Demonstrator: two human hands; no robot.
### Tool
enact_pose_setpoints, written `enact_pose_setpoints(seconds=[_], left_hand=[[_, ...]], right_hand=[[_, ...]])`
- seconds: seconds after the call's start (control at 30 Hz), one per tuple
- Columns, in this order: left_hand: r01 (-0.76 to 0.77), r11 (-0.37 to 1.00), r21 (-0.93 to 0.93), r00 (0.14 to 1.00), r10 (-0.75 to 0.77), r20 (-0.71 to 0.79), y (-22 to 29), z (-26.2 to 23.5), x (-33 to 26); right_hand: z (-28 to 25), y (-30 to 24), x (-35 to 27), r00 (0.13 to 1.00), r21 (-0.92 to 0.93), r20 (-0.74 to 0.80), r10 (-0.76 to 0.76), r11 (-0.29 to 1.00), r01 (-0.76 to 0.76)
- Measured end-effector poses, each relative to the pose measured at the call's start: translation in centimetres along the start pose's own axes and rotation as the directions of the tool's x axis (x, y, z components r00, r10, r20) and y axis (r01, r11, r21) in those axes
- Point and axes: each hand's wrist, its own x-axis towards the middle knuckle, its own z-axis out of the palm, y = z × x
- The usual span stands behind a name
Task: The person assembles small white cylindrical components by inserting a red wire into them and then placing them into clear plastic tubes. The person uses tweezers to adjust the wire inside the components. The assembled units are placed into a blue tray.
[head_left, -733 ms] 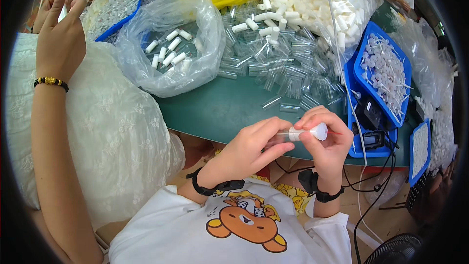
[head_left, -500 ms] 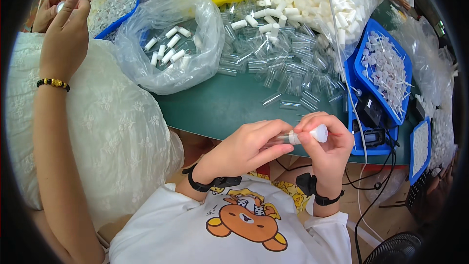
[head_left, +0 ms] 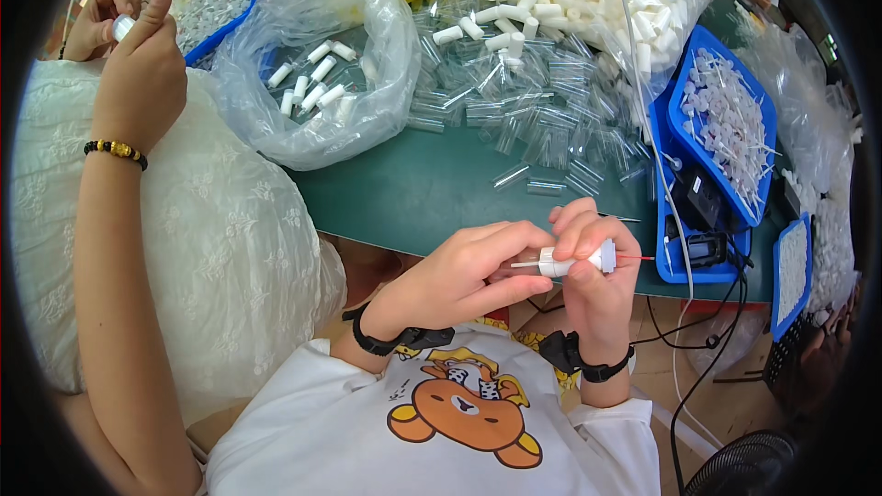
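My left hand (head_left: 464, 277) is closed around the rear of a small clear tube, mostly hidden by the fingers. A white cylindrical cap (head_left: 556, 263) sits at the tube's right end, with a thin white stick (head_left: 525, 264) showing to its left. My right hand (head_left: 599, 253) pinches the white cap between thumb and fingers. From the cap's ridged right end a thin red rod (head_left: 636, 258) sticks out past my right fingers. Both hands meet over the table's near edge, in front of my shirt.
Loose clear tubes (head_left: 542, 133) lie on the green table (head_left: 386, 197). Behind them is a bag of white cylinders (head_left: 588, 0); a plastic bag (head_left: 367, 142) holds capped tubes. Blue trays (head_left: 767, 119) of white stick-ended caps stand right, beside a white cable (head_left: 675, 211). A co-worker's hand (head_left: 142, 83) works at left.
My right hand has shifted slightly left and its fingers have moved over the cap. The red rod now shows more clearly, pointing right. The co-worker's near hand has moved slightly right.
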Motion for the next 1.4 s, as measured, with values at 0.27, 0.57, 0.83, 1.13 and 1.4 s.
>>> enact_pose_setpoints(seconds=[0.27, 0.57, 0.83, 1.13, 1.4], left_hand=[[-0.020, 0.998, -0.058, 1.000, 0.020, 0.002, -0.1, 0.6, 0.0], [-0.055, 0.986, 0.160, 0.992, 0.072, -0.100, -0.2, 0.5, 0.0], [-0.081, 0.983, 0.165, 0.993, 0.094, -0.071, -0.2, 0.4, -0.2], [-0.115, 0.986, 0.123, 0.993, 0.114, 0.011, -0.3, 0.3, -0.1], [-0.059, 0.995, 0.086, 0.997, 0.055, 0.053, -0.4, 0.3, -0.1]], right_hand=[[1.2, 1.4, -1.3, 0.994, 0.374, -0.078, 0.079, 0.926, -0.044], [-0.7, 0.0, -0.4, 0.997, 0.023, 0.003, 0.079, 0.997, -0.079], [-2.8, -3.7, 0.5, 0.990, -0.358, 0.136, 0.024, 0.933, 0.027], [-2.0, -5.0, 0.7, 0.982, -0.557, 0.190, 0.018, 0.825, 0.093], [-1.4, -3.4, 0.1, 0.972, -0.554, 0.222, -0.075, 0.811, 0.190]])
